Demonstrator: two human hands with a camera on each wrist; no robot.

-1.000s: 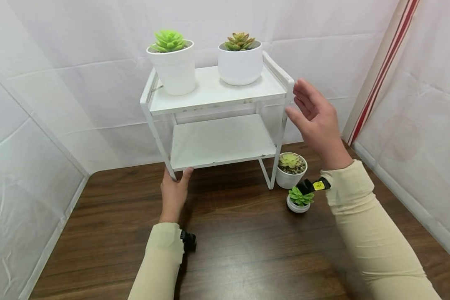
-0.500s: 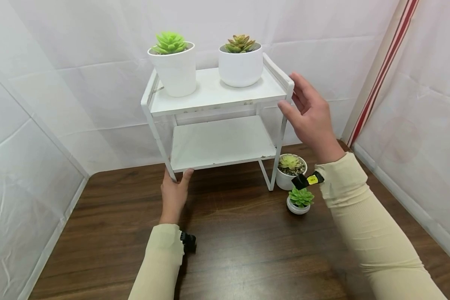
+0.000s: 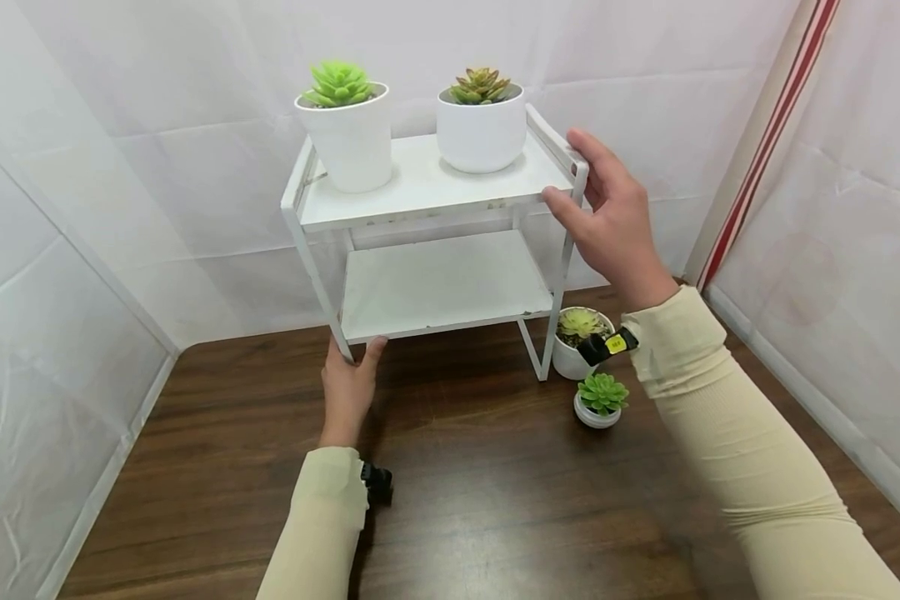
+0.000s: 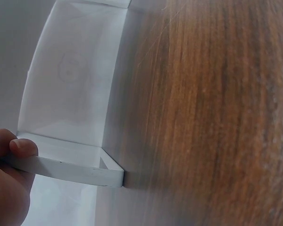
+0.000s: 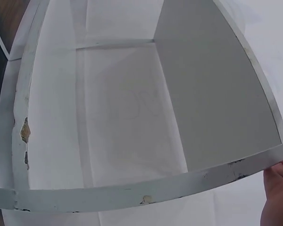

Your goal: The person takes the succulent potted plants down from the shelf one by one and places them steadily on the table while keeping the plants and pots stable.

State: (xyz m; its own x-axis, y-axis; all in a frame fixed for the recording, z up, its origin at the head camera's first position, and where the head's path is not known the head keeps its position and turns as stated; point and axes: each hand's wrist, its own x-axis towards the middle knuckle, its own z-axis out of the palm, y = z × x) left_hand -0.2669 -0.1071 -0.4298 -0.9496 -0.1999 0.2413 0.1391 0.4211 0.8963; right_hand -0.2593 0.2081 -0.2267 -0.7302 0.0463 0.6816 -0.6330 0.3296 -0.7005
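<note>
A white two-tier rack point(image 3: 450, 279) stands at the back of the table, its paint chipped along the edges. My left hand point(image 3: 347, 396) grips its front left leg just under the lower shelf; the left wrist view has the thumb and fingers round the white bar point(image 4: 75, 173). At the top right corner, my right hand point(image 3: 617, 221) holds the rack, thumb at the front edge and fingers outside the side rail. Two white pots with succulents sit on the top shelf: a bright green one point(image 3: 352, 146) at left, a brownish one point(image 3: 482, 133) at right.
Beside the rack's right leg stands a white pot with a pale succulent point(image 3: 570, 358), partly covered by the right wrist's camera. A smaller potted green succulent point(image 3: 598, 415) is in front of it. White cloth point(image 3: 217, 183) surrounds the brown wooden table point(image 3: 450, 500).
My right hand has moved left and slightly up, from beside the rack's top right corner to holding it. The left hand keeps its grip on the leg.
</note>
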